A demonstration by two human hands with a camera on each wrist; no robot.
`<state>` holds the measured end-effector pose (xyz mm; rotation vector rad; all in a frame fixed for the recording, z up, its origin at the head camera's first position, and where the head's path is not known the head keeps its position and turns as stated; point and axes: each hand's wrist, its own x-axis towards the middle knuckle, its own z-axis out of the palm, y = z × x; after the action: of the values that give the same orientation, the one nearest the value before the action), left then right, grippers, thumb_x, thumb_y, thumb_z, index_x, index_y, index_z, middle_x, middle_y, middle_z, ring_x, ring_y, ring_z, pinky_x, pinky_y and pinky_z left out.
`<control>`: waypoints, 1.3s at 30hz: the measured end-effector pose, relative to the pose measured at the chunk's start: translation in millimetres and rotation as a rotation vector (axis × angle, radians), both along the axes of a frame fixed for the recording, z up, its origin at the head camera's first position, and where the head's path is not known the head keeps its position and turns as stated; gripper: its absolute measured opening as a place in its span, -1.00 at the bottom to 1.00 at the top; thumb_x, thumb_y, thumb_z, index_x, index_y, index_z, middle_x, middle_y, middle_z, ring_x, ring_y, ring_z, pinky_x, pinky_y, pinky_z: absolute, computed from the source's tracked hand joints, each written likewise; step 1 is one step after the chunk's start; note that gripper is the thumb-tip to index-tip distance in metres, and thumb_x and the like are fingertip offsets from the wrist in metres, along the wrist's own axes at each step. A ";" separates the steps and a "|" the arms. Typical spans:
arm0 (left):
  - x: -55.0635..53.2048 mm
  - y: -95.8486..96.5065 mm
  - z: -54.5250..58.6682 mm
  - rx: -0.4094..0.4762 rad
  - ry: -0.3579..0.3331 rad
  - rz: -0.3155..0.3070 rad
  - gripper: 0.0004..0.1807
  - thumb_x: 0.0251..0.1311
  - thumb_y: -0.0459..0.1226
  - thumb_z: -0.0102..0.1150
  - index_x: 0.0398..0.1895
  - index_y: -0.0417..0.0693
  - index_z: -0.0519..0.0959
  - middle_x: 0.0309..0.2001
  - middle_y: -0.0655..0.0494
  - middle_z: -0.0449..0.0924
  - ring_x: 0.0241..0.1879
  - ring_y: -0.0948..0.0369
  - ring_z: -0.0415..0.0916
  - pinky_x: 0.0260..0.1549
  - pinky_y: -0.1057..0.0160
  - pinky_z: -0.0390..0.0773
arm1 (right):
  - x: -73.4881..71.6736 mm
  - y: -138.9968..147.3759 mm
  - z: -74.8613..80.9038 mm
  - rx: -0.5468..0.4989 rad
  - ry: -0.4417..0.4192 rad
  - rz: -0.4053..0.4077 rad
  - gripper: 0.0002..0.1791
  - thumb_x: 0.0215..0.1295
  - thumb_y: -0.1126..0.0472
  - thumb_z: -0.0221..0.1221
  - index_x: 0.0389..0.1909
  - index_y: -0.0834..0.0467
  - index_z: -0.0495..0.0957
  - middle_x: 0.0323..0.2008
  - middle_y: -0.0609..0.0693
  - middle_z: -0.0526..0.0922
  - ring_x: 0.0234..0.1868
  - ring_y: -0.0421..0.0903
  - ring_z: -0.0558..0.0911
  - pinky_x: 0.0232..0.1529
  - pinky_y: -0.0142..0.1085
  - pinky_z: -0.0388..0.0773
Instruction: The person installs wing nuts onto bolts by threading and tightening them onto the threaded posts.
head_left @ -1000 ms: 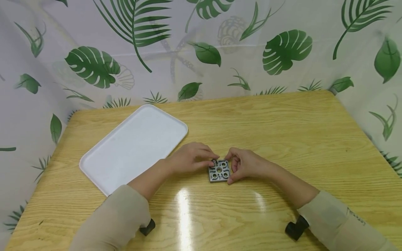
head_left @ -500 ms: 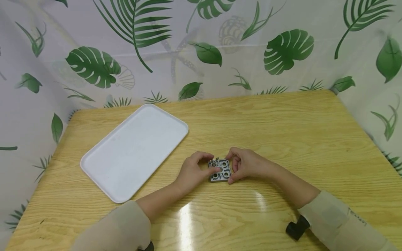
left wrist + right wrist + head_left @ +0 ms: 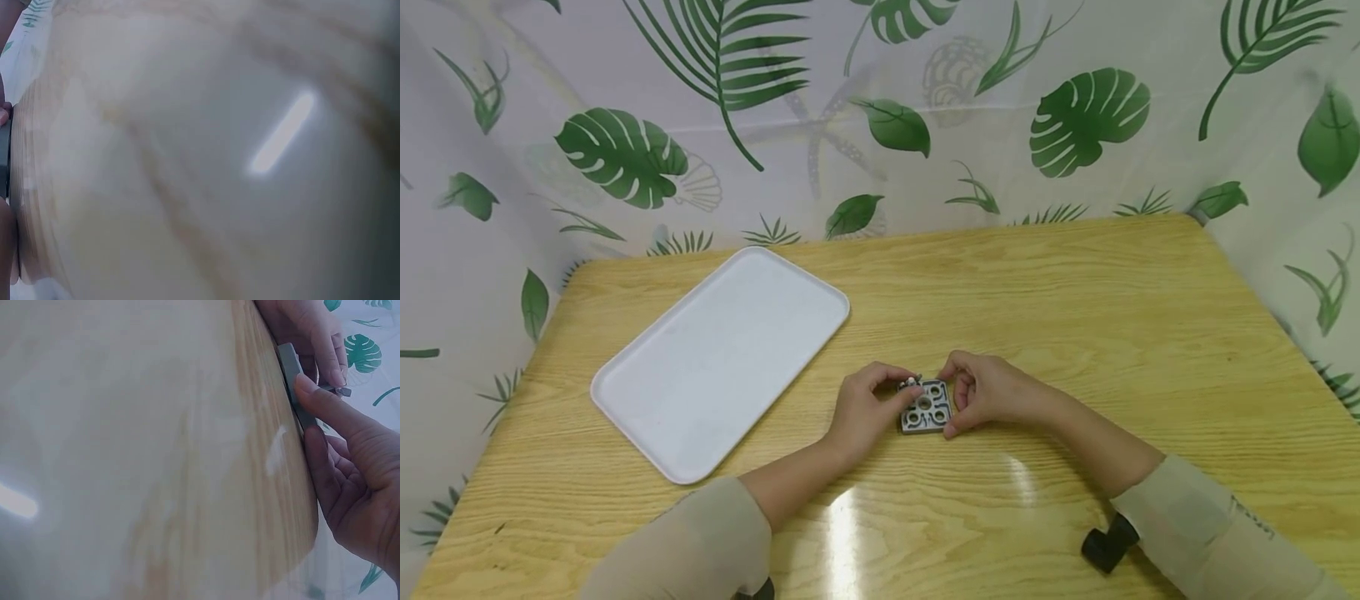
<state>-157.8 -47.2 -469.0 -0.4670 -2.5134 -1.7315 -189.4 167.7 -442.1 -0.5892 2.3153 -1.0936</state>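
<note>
A square grey metal plate [image 3: 926, 419] with several round holes lies on the wooden table in the head view. At its far left corner, my left hand [image 3: 861, 410] pinches a small metal piece with wing-like prongs [image 3: 913, 381] between thumb and fingers; the fingers partly cover it. My right hand [image 3: 996, 392] grips the plate's right side, thumb at the near corner and index finger at the far one. In the right wrist view the plate [image 3: 289, 369] appears edge-on, with the end of the small piece [image 3: 345, 392] sticking out beyond my right thumb.
An upright-rimmed white tray [image 3: 718, 358] lies at an angle on the left of the wooden table [image 3: 1075, 292]. Behind the table hangs a leaf-patterned cloth [image 3: 962, 125]. A black wrist-worn device [image 3: 1108, 543] shows under the right sleeve.
My left hand has shifted back toward the near side, its thumb passing over the plate and then drawing in to the small metal piece. The right hand and plate stay nearly still.
</note>
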 end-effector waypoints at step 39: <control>-52.8 -31.0 29.1 -0.198 -0.345 -0.578 -0.31 0.06 -0.30 0.36 0.30 -0.12 0.34 0.18 0.02 0.48 0.24 0.16 0.34 0.26 0.21 0.28 | 0.4 -0.7 -0.8 -0.005 0.005 0.008 -0.28 -0.24 0.08 0.54 -0.04 0.22 0.41 -0.55 -0.07 0.55 -0.54 -0.17 0.49 -0.48 -0.39 0.42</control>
<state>-210.6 -78.2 -439.9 -1.0888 -3.0294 -1.8654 -189.1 167.0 -443.0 -0.6031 2.3138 -1.0956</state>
